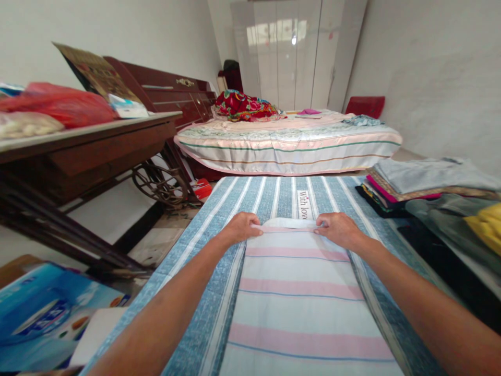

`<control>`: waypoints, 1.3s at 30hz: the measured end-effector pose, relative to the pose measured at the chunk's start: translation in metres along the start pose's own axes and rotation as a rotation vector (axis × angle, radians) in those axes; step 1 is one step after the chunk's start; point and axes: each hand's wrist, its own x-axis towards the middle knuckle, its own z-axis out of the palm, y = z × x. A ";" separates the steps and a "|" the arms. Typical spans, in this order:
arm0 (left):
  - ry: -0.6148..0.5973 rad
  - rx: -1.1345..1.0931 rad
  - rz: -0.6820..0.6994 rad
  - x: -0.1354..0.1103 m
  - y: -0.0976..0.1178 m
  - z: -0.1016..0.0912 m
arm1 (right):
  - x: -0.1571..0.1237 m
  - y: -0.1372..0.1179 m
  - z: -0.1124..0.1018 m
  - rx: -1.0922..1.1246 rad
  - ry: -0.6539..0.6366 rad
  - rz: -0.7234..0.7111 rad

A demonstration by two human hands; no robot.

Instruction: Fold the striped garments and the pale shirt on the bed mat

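Note:
A white cloth with pink and blue stripes (pixel 299 310) lies lengthwise before me, its near end running out of view. My left hand (pixel 245 228) pinches the far left corner of this striped cloth. At the far right corner, my right hand (pixel 338 228) grips the same edge between thumb and fingers. Between the hands the far edge is slightly raised, showing a white strip. Under the cloth is a blue sheet with white stripes (pixel 203 266), printed with lettering beyond my hands.
Folded clothes (pixel 430 177) are stacked to the right, beside a yellow garment (pixel 487 227). A wooden table (pixel 97 138) holding a red plastic bag (pixel 66 104) stands at left. A blue box (pixel 47 313) sits below. Further back is a bed (pixel 289 151).

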 end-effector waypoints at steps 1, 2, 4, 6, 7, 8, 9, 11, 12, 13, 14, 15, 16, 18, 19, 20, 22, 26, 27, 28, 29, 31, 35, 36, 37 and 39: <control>0.008 0.015 -0.004 0.000 -0.001 0.001 | 0.000 0.000 0.001 -0.004 0.000 0.000; 0.012 0.030 -0.007 0.000 -0.001 0.001 | 0.000 0.001 0.001 -0.007 -0.001 0.000; 0.013 0.056 -0.008 -0.001 -0.001 0.001 | 0.000 0.001 0.001 -0.016 -0.005 -0.001; 0.015 0.077 -0.008 -0.001 0.001 0.002 | -0.001 0.001 0.001 -0.029 -0.007 0.000; 0.017 0.092 -0.007 -0.001 0.001 0.002 | -0.001 0.001 0.001 -0.037 -0.007 0.002; 0.020 0.109 -0.007 -0.001 0.002 0.002 | -0.002 0.000 0.001 -0.048 -0.006 0.003; 0.024 0.128 -0.007 -0.001 0.003 0.002 | -0.002 0.000 0.001 -0.062 -0.005 0.004; 0.038 0.174 -0.013 -0.003 0.004 0.003 | -0.005 -0.002 0.000 -0.097 0.001 0.002; 0.047 0.198 -0.018 -0.004 0.005 0.003 | -0.006 -0.004 -0.001 -0.117 0.007 -0.003; 0.058 0.220 -0.026 -0.005 0.007 0.003 | -0.008 -0.006 -0.002 -0.139 0.017 -0.010; 0.075 0.248 -0.033 -0.008 0.010 0.004 | -0.011 -0.009 -0.004 -0.159 0.029 -0.022; 0.099 0.287 -0.037 -0.011 0.014 0.005 | -0.014 -0.012 -0.006 -0.177 0.042 -0.036; 0.126 0.334 -0.033 -0.014 0.019 0.006 | -0.018 -0.016 -0.008 -0.192 0.053 -0.052; 0.169 0.426 0.000 -0.023 0.032 0.011 | -0.028 -0.025 -0.009 -0.204 0.082 -0.113; 0.179 0.458 0.026 -0.028 0.039 0.015 | -0.033 -0.030 -0.008 -0.198 0.102 -0.160; 0.174 0.474 0.057 -0.033 0.046 0.020 | -0.038 -0.035 -0.005 -0.182 0.123 -0.211; 0.137 0.476 0.109 -0.043 0.057 0.033 | -0.048 -0.043 0.005 -0.139 0.145 -0.301; 0.010 0.503 0.122 -0.056 0.059 0.061 | -0.063 -0.047 0.033 -0.101 0.047 -0.320; -0.021 0.510 0.118 -0.058 0.056 0.067 | -0.065 -0.046 0.039 -0.099 0.019 -0.313; -0.040 0.515 0.121 -0.059 0.052 0.071 | -0.066 -0.044 0.044 -0.096 -0.002 -0.309; -0.049 0.521 0.128 -0.059 0.048 0.075 | -0.067 -0.042 0.047 -0.092 -0.014 -0.310; -0.041 0.526 0.144 -0.058 0.041 0.079 | -0.067 -0.040 0.050 -0.092 -0.018 -0.316; -0.012 0.529 0.141 -0.061 0.045 0.079 | -0.072 -0.044 0.040 -0.109 -0.017 -0.295; -0.002 0.532 0.141 -0.065 0.050 0.078 | -0.077 -0.046 0.036 -0.109 -0.015 -0.292; 0.004 0.535 0.144 -0.071 0.057 0.077 | -0.084 -0.049 0.032 -0.106 -0.009 -0.290; -0.001 0.529 0.154 -0.091 0.069 0.075 | -0.106 -0.054 0.025 -0.090 0.003 -0.296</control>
